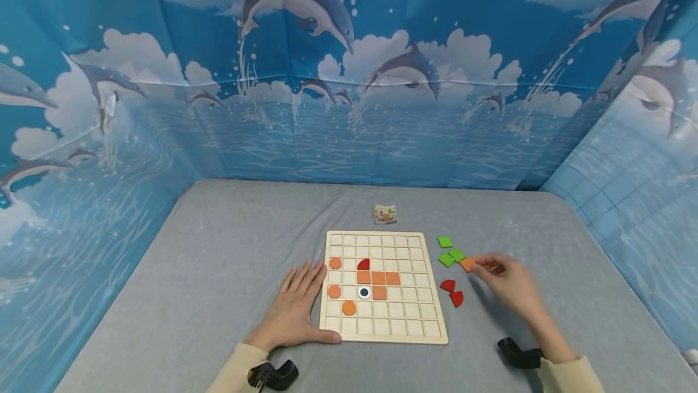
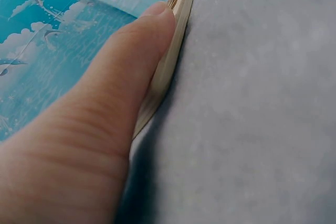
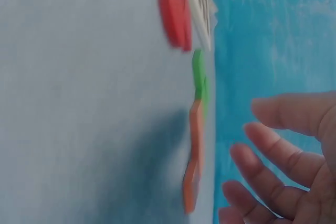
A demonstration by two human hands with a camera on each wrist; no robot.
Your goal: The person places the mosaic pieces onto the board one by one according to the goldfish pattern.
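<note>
My left hand (image 1: pixel 294 308) rests at the left side of a wooden grid board (image 1: pixel 406 323), fingers spread along the edge and thumb on the near left corner. The thumb (image 2: pixel 126 61) lies against the board's rim in the left wrist view. Right of the board, my right hand (image 1: pixel 509 284) hovers by an orange square tile (image 1: pixel 467 264). In the right wrist view its thumb and fingers are apart with nothing between them, and orange tiles (image 3: pixel 195 135) lie on the cloth. Beside them are green square tiles (image 1: pixel 445 241) and two red quarter-circle tiles (image 1: pixel 456 299).
On the board sit orange squares (image 1: pixel 392 278), orange discs (image 1: pixel 349 307), a red quarter-circle (image 1: pixel 363 264) and a white disc with a black centre (image 1: pixel 364 292). A small patterned card (image 1: pixel 385 214) lies behind the board. Grey cloth (image 1: pixel 229 247) covers the table, with dolphin-print curtains (image 1: pixel 327 138) around it.
</note>
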